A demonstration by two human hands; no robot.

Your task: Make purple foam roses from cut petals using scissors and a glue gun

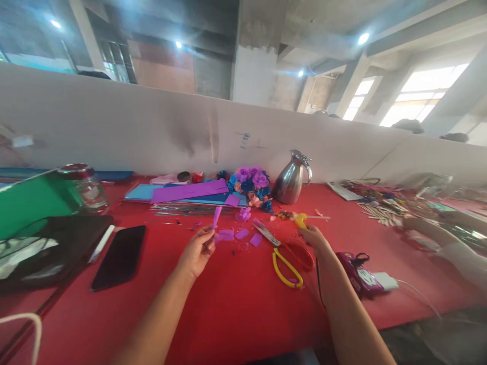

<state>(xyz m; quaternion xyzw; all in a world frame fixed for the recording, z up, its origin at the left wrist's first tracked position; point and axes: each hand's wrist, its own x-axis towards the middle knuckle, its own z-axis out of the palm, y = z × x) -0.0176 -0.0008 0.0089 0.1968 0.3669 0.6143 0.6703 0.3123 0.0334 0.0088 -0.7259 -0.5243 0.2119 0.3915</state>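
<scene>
My left hand [200,249] pinches a narrow folded piece of purple crepe paper [217,217] that stands upright from the fingertips. My right hand [314,239] is closed around a yellow glue gun [300,220], whose tip points left; a dark cord runs down by the wrist. Between the hands lie cut purple paper pieces [242,233] and a purple paper flower [243,214]. Scissors [282,253] with one red and one yellow handle loop rest partly open just left of my right hand.
A bunch of paper flowers [253,182] and a steel jug [291,177] stand at the back. Purple sheets [190,190] lie left of them. A phone [119,257] and a glass jar [89,190] are at left; a purple power strip [359,274] and another person's arm [456,253] at right.
</scene>
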